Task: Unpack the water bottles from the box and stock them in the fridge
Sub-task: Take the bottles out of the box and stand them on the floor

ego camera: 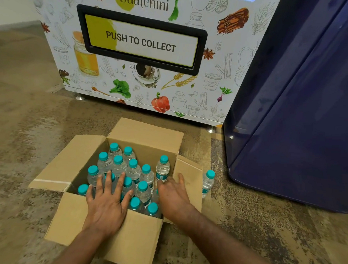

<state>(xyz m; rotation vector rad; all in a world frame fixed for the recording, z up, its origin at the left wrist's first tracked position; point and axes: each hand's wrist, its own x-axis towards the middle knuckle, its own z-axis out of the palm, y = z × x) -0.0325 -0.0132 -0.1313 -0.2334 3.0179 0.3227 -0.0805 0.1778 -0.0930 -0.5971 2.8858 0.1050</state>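
From the head camera, an open cardboard box [139, 237] sits on the speckled floor [28, 134] directly under both hands, its four flaps folded outward. Inside stand clear water bottles [132, 170] with teal caps, packed upright and filling most of the space ahead of the left hand, while the far right corner holds less. The left hand [106, 205] lies flat over the near left part of the box, fingers straight and spread, resting on the caps below it. The right hand [173, 196] reaches into the near right side, its fingertips against the lower body of a single bottle [162, 168] just ahead of it. Whether it grips that bottle cannot be told. The two hands are apart, with several caps between them. Beside the right hand the right flap [188, 179] stands up, and beyond that flap a lone bottle [207, 183] stands upright on the floor outside the box. Well ahead of both hands is a decorated vending machine [223, 53] with a "PUSH TO COLLECT" flap [141, 41]. Further out to the right of the right hand rises the dark blue fridge [301, 118].
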